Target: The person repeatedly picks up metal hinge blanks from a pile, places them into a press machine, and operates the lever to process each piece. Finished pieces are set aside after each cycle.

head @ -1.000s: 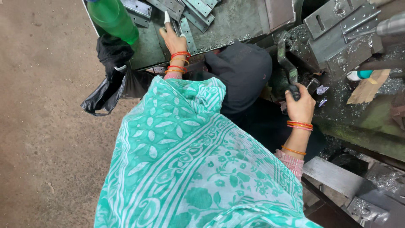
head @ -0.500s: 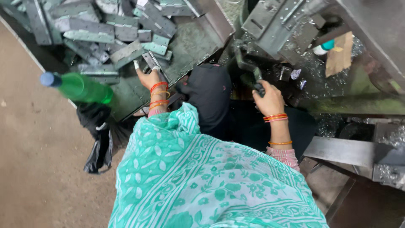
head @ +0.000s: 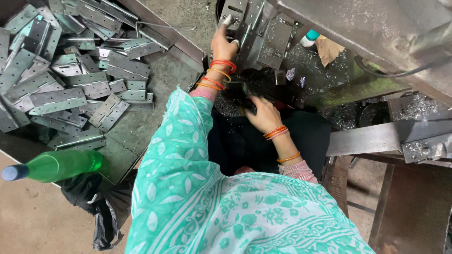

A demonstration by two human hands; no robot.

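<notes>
My left hand (head: 223, 46) reaches up to the grey machine fixture (head: 263, 33), its fingers closed on a metal hinge plate (head: 235, 11) held against the fixture. My right hand (head: 264, 114) is lower, wrapped around a dark lever handle (head: 245, 94) just in front of the machine. Both wrists wear orange and red bangles. A green patterned cloth (head: 212, 207) covers my shoulders and hides my lap. Whether the hinge plate is seated in the fixture is not visible.
A metal tray (head: 155, 99) on the left holds several loose grey hinges (head: 70, 80). A green bottle (head: 56, 165) with a blue cap lies at its near edge above a black bag (head: 99, 207). Metal shavings (head: 306, 61), a teal-capped bottle (head: 310, 37) and a steel bar (head: 376, 136) lie on the right.
My left hand has left the tray of hinges and moved right and up to the machine fixture. My right hand has come down along the lever. The view has shifted left.
</notes>
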